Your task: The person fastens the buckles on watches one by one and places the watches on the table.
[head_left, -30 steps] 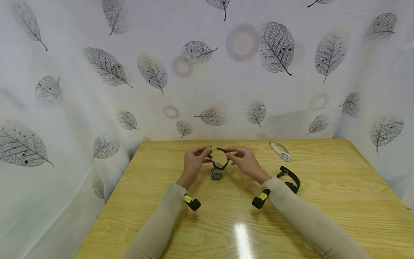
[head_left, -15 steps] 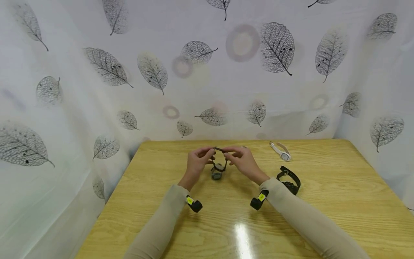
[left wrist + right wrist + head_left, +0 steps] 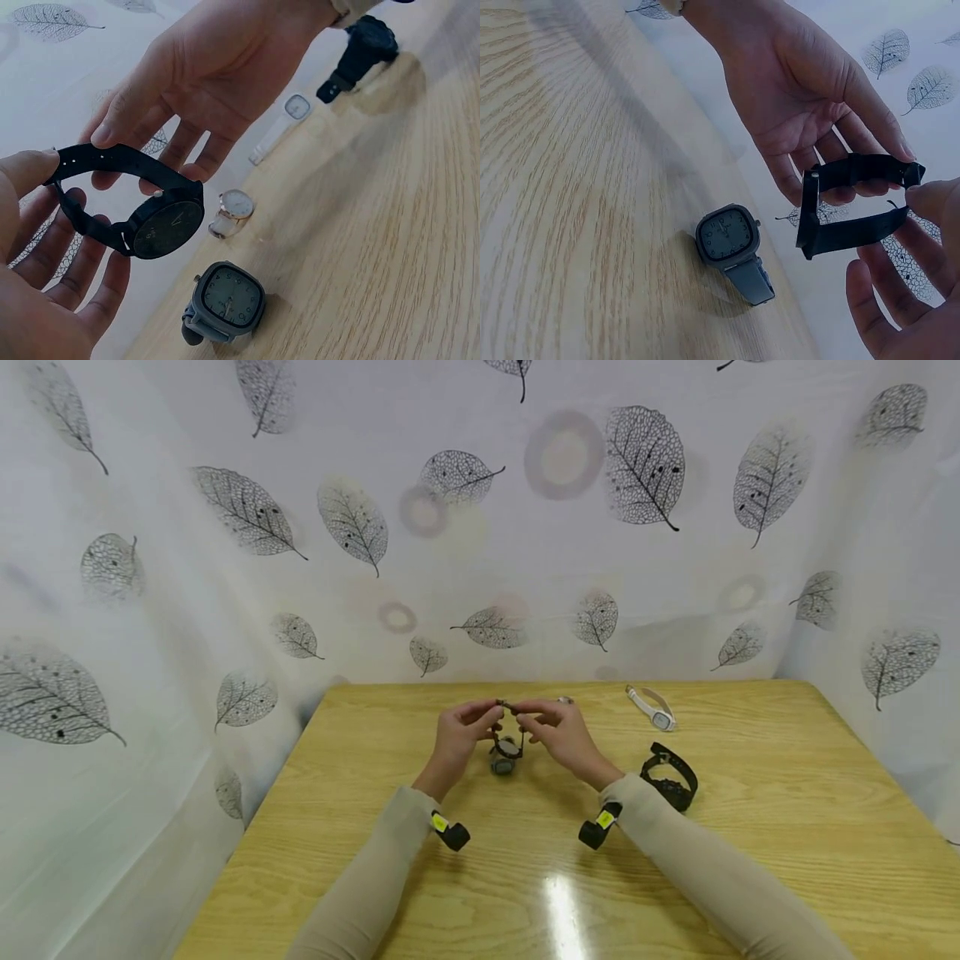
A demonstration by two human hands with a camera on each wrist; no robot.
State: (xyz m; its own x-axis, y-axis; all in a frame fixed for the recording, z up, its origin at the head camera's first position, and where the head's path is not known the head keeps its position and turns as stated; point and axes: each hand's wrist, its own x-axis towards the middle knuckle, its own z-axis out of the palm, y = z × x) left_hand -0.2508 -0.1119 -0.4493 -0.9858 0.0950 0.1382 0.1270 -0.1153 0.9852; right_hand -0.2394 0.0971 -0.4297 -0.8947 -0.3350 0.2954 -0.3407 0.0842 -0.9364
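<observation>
A black wristwatch [image 3: 508, 748] with a round dark dial [image 3: 169, 229] hangs just above the table, its strap bent into a loop. My left hand [image 3: 459, 737] pinches the buckle end between thumb and fingers. The other strap end is pinched by my right hand [image 3: 564, 735]. At the top of the loop the two ends meet; in the right wrist view the buckle [image 3: 913, 174] sits between both hands' fingertips. Whether the strap is through the buckle, I cannot tell. Just below stands a grey square-faced watch [image 3: 727, 236], upright on the table.
Right of my right hand, a white watch [image 3: 662, 721] lies on the wooden table [image 3: 510, 877]. A bulky black watch [image 3: 675, 789] rests close to my right sleeve. A rose-gold-rimmed watch [image 3: 236, 204] stands behind my right hand. A leaf-print curtain [image 3: 480, 527] surrounds the back and sides.
One second ago the strap ends were apart. My hands have moved towards each other and brought the ends together, making the loop narrower. The other watches have stayed in place.
</observation>
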